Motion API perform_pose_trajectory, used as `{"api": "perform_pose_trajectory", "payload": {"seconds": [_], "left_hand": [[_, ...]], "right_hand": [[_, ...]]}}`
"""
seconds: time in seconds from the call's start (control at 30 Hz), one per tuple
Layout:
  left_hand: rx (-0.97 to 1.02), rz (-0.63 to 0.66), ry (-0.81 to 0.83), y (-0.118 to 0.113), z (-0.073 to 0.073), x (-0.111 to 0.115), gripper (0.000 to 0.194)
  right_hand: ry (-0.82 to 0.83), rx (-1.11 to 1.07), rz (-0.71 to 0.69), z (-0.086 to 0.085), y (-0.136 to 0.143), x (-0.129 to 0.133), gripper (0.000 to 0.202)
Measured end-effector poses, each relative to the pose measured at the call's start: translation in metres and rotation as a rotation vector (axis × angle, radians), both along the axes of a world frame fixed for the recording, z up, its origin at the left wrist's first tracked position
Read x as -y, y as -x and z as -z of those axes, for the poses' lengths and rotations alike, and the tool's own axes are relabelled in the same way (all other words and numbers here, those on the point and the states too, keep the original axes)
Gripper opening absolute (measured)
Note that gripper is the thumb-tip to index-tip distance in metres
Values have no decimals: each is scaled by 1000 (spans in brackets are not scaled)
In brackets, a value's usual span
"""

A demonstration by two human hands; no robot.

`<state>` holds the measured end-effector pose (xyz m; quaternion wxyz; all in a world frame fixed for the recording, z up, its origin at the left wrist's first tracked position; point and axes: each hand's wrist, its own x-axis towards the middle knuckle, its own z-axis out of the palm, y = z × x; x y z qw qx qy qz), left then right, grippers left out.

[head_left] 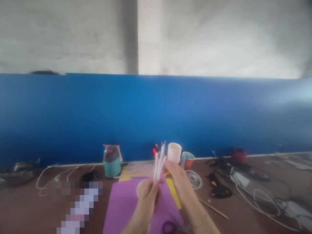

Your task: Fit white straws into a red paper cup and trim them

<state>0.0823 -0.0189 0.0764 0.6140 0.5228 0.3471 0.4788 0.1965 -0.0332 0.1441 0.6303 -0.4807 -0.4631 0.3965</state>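
Observation:
My left hand (149,193) is closed round the lower part of a small bundle of straws (159,165), pale pink and white, which stand nearly upright. My right hand (176,172) reaches in from the right, its fingertips closed on a pinkish straw at the side of the bundle; its finger contact is blurred. Partly hidden behind my left hand is a white round cup or lid (139,188). Below both hands lies a purple sheet (122,208) over a yellow sheet (176,196). Scissors (170,227) with dark handles rest at its lower edge.
A stack of white paper cups (174,152), a red paper cup (189,160) and a teal container (112,164) stand at the back. To the right lie a tape roll (194,179), a wooden stick (214,208), a black glue gun (219,188) and tangled cables (251,203).

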Motion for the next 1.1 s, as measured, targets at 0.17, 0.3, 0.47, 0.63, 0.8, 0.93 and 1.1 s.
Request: {"api": "perform_pose_trajectory", "payload": {"seconds": [0.17, 0.3, 0.47, 0.63, 0.8, 0.93, 1.1], "left_hand": [[10, 104, -25, -4, 6, 1, 60], [7, 135, -19, -5, 10, 0, 58], [27, 158, 9, -5, 2, 5, 57], [128, 350, 182, 17, -25, 7, 52], [292, 256, 85, 31, -31, -3, 48], [387, 175, -47, 21, -24, 1, 46], [606, -84, 51, 24, -24, -6, 32]], "right_hand": [[16, -41, -76, 12, -7, -6, 28], [35, -23, -97, 20, -11, -12, 31], [98, 33, -218, 20, -9, -10, 35], [63, -318, -164, 18, -15, -12, 25], [79, -737, -24, 20, -20, -22, 17], [67, -854, -16, 26, 3, -21, 22], [89, -661, -182, 31, 21, -17, 25]]}}
